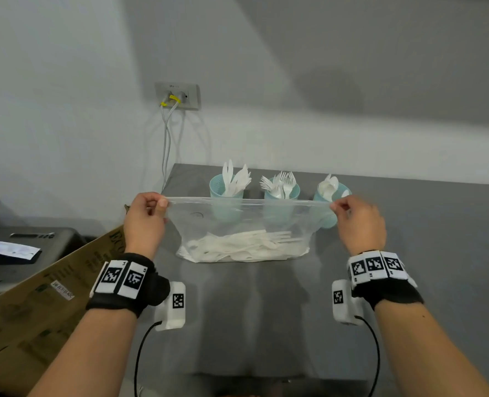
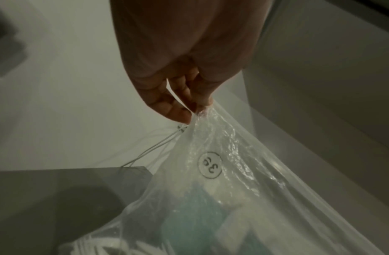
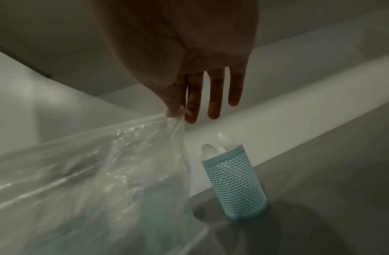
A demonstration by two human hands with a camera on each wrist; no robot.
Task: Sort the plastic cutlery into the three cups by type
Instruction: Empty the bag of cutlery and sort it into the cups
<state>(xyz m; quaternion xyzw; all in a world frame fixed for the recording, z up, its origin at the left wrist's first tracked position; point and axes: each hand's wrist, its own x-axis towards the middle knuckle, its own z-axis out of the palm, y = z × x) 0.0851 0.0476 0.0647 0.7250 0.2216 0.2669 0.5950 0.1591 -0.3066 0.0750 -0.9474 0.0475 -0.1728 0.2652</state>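
The left hand (image 1: pixel 145 222) and right hand (image 1: pixel 359 224) each pinch one top corner of the clear plastic bag (image 1: pixel 243 224), stretched taut between the fingers (image 2: pixel 178 110). Loose white cutlery (image 1: pixel 243 246) lies in the bag bottom, on the bench (image 1: pixel 424 253). Beyond the fingers stand three teal cups (image 1: pixel 282 193) holding sorted cutlery.

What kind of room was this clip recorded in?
Probably a plain workroom or utility corner, not a home kitchen: a bare grey metal table against a blank white wall, a wall socket with cables, and a cardboard box beside it.
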